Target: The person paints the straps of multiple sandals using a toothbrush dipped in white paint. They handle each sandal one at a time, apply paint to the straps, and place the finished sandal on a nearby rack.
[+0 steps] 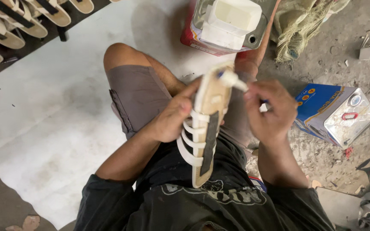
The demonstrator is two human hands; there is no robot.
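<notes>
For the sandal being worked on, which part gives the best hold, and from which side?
Probably the strapped middle of the sandal, from its left edge, as the left hand grips it. The white straps give purchase, and the upper end stays free for the brush in the right hand.

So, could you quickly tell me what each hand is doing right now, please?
Left hand: closed around the strapped sandal.
Right hand: closed on a small brush.
</notes>
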